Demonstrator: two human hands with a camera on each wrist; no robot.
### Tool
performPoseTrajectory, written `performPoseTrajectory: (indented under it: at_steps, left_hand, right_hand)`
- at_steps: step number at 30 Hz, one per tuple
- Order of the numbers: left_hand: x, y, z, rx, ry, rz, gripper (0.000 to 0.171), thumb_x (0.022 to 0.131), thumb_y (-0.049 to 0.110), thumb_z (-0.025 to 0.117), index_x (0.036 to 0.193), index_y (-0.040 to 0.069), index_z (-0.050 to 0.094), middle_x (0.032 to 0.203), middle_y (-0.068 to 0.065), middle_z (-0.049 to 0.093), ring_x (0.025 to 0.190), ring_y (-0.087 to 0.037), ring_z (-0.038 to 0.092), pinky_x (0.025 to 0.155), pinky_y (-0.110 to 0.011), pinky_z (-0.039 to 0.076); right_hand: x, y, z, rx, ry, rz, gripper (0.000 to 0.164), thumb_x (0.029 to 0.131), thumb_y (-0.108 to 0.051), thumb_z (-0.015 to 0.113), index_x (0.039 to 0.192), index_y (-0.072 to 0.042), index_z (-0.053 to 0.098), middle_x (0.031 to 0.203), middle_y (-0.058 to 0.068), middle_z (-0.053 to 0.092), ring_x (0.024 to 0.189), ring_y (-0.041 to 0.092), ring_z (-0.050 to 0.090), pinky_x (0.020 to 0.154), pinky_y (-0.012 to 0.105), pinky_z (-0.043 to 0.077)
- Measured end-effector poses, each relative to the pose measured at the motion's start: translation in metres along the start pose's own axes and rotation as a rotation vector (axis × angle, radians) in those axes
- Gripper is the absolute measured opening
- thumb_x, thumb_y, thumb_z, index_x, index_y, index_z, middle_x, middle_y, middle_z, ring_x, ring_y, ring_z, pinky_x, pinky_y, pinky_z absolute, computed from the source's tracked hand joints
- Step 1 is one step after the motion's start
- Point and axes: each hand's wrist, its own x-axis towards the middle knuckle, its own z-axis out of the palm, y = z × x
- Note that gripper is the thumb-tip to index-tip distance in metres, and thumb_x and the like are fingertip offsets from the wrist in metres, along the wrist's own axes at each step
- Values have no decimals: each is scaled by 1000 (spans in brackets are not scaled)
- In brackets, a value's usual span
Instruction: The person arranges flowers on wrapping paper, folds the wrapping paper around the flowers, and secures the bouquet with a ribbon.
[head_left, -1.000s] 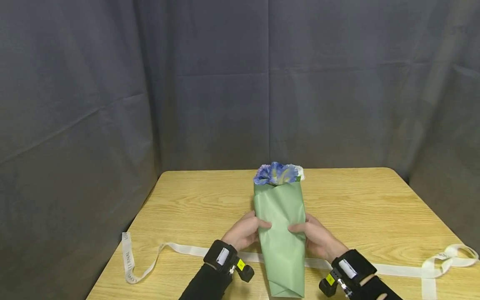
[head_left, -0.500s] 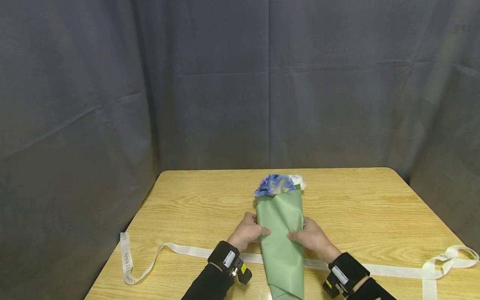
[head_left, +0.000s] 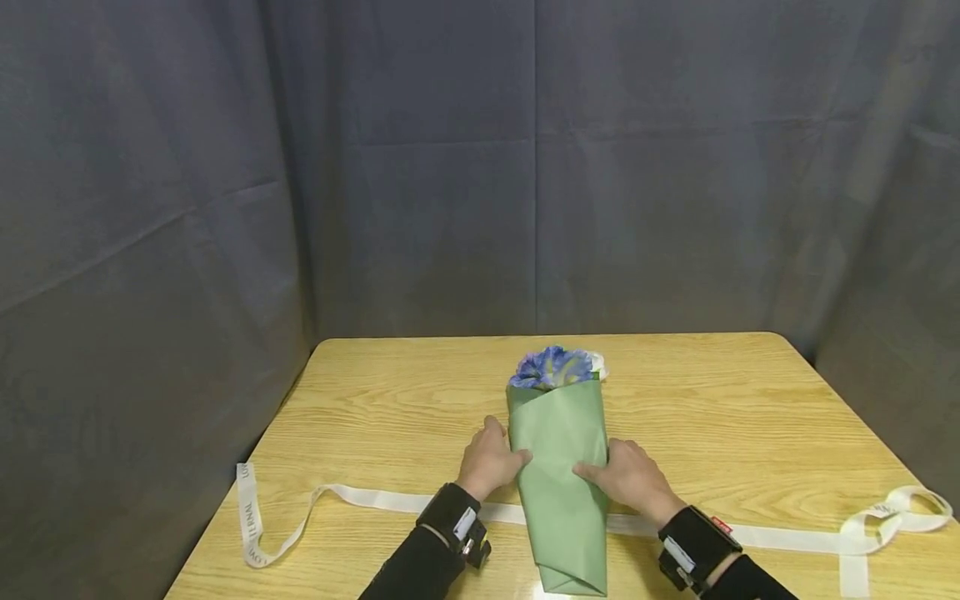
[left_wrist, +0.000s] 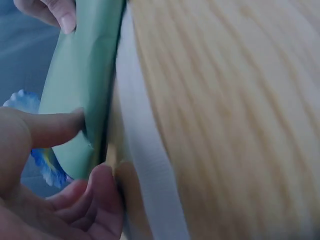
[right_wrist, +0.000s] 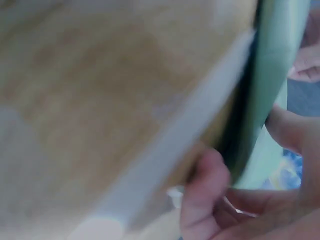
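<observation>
A bouquet wrapped in sage-green paper point(head_left: 558, 467) lies across the middle of a white ribbon point(head_left: 390, 501), flowers pointing away from me. Blue-violet blooms point(head_left: 551, 367) and a white one point(head_left: 597, 365) show at its top. From the left side my left hand point(head_left: 489, 460) holds the wrap, thumb over its front edge. My right hand point(head_left: 633, 479) grips the opposite side the same way. In the left wrist view, curled fingers point(left_wrist: 102, 192) sit by the wrap's edge near the wood. The right wrist view shows curled fingertips point(right_wrist: 205, 180) low beside the paper.
The ribbon runs across a light wood table point(head_left: 390, 400). Its left end curls up near the table's left edge, with printed letters; a loop point(head_left: 900, 521) lies at the right. Dark grey curtains point(head_left: 420, 208) stand behind and on both sides.
Over the second the bouquet's flower end has come lower and nearer to me. The left thumb has drawn slightly outward on the wrap, and the right wrist has turned a little.
</observation>
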Motion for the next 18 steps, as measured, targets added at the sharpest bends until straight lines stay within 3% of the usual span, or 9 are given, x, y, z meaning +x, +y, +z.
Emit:
performPoseTrajectory:
  at_steps: [3, 6, 8, 10, 14, 18]
  left_hand:
    - [-2, -2, -10, -12, -45, 14, 50, 93, 30, 74, 121, -5, 54, 84, -10, 60, 71, -23, 58, 61, -36, 45]
    - [-5, 0, -26, -10, -103, 49, 39, 97, 30, 70, 114, -3, 57, 79, -6, 59, 67, -19, 55, 60, -33, 42]
    - [-8, -1, -37, 20, -162, 79, 29, 96, 23, 71, 107, -1, 60, 79, -5, 59, 66, -18, 54, 59, -31, 41]
    - [-12, -3, -47, 91, -234, 114, 19, 91, 16, 75, 97, 2, 63, 80, -4, 60, 66, -17, 54, 58, -31, 42]
    - [-21, -9, -55, 243, -370, 158, 20, 78, 8, 84, 83, 8, 64, 86, 0, 59, 72, -16, 52, 62, -31, 43]
    - [-28, -13, -52, 310, -420, 168, 22, 74, 4, 85, 73, 12, 64, 82, 3, 59, 71, -14, 51, 62, -29, 44]
  right_hand:
    - [-3, 0, -13, 4, -54, -26, 53, 98, -38, 67, 111, 13, 61, 92, 19, 64, 80, 31, 62, 65, 39, 50]
    - [-8, 3, -33, -61, -110, -82, 41, 99, -25, 66, 113, 14, 64, 104, 23, 67, 89, 34, 64, 73, 46, 53]
    - [-11, 8, -43, -107, -163, -116, 25, 95, -14, 69, 107, 8, 69, 102, 21, 68, 87, 31, 64, 74, 45, 54]
    - [-15, 15, -49, -130, -228, -151, 9, 86, -5, 74, 92, 0, 70, 88, 9, 66, 74, 21, 56, 65, 38, 49]
    - [-25, 28, -49, -128, -321, -218, 20, 75, -1, 81, 76, -8, 63, 76, -1, 57, 68, 17, 48, 60, 30, 40]
    - [-28, 34, -42, -130, -316, -223, 26, 71, 2, 82, 71, -9, 59, 72, -1, 53, 65, 17, 45, 60, 29, 35]
